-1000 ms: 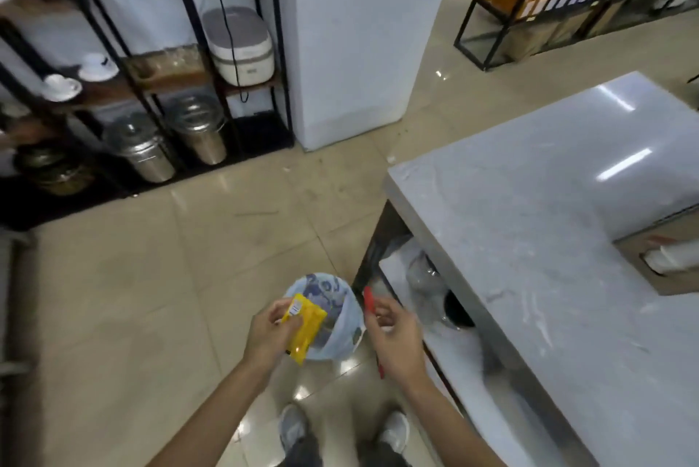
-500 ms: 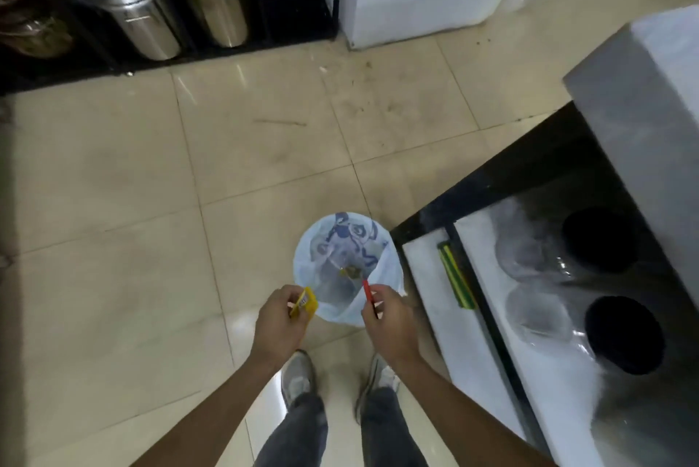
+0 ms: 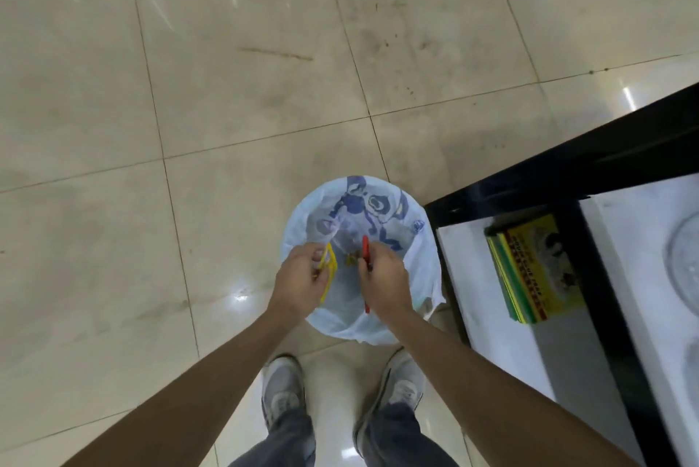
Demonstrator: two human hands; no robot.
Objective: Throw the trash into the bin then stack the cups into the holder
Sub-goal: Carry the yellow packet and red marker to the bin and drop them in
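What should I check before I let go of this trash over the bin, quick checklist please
1. Left hand grips the yellow wrapper: ok.
2. Right hand grips the red stick: ok.
3. Both hands are above the mouth of the bin: ok.
4. The liner is open and the mouth is uncovered: ok.
5. Room left inside the bin: cannot tell, though some scraps show inside.
6. Wrapper clear of the rim: ok; the lower end of the red stick looks close to the near rim, cannot tell.
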